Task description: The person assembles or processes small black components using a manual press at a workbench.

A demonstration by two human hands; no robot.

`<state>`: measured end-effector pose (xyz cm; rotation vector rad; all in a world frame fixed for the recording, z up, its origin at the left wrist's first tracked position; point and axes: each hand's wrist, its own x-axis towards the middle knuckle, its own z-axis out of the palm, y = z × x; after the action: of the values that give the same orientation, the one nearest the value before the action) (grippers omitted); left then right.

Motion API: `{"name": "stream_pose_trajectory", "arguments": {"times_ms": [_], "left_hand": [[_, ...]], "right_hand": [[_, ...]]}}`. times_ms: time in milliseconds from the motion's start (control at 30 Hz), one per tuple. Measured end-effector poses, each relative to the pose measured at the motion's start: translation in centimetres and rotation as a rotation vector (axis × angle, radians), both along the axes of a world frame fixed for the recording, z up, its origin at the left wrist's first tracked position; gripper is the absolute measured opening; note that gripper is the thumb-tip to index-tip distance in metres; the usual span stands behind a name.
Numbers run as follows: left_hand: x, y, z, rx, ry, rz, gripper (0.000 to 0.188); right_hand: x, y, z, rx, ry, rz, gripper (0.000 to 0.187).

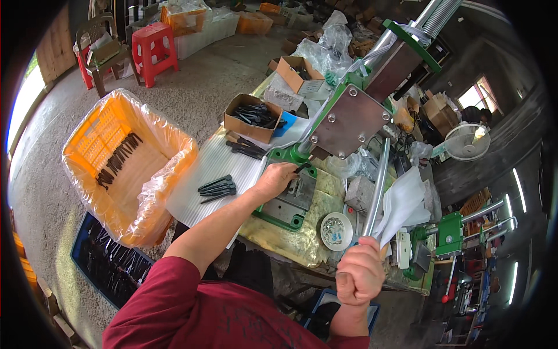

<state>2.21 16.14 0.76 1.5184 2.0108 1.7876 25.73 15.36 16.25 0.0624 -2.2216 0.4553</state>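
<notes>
My left hand [276,181] is closed on a slim black part [302,167] at the base of a green hand press [349,119]; the fingers cover most of that part. Its exact kind I cannot make out. Around the bottom of the press's long steel lever [379,183] my right hand [359,272] is wrapped in a fist. Left of the press, several similar black parts [217,188] lie in a small pile on a white foam sheet [195,198]. More black parts [245,146] rest beside an open cardboard box [250,132] filled with them.
A yellow crate [87,136] lined with clear plastic holds a row of black parts. On the bench, a white bowl [336,231] of small pieces stands near the lever. A second green press [449,235] is at the right. A red stool [154,53] stands behind the crate.
</notes>
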Motion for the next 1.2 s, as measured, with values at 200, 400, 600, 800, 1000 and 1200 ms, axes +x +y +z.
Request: {"name": "stream_pose_trajectory", "arguments": {"times_ms": [200, 400, 600, 800, 1000, 1200], "left_hand": [[0.0, 0.1, 0.8, -0.017, -0.001, 0.014, 0.010], [-0.9, -0.1, 1.1, -0.078, 0.021, 0.004, 0.012], [-1.4, -2.1, 1.2, -0.152, -0.474, -0.009, 0.013], [-1.3, -5.3, 1.5, 0.102, -0.963, -0.171, 0.012], [-1.3, -8.1, 1.3, 0.197, -1.060, -0.179, 0.014], [-1.5, -10.0, 0.9, 0.233, -1.070, -0.163, 0.015]], "right_hand": [[-0.1, -0.3, 1.0, -0.041, 0.017, -0.014, 0.022], [-0.1, -0.4, 0.8, -0.062, 0.043, -0.008, 0.024], [-0.2, -0.5, 0.3, -0.113, 0.153, 0.007, 0.028], [0.0, -1.1, 0.4, -0.108, 0.251, -0.039, 0.032], [0.1, -1.5, -0.4, -0.146, 0.359, -0.109, 0.034], [1.4, -0.2, -3.1, -0.333, 0.648, -0.042, 0.027]]}}
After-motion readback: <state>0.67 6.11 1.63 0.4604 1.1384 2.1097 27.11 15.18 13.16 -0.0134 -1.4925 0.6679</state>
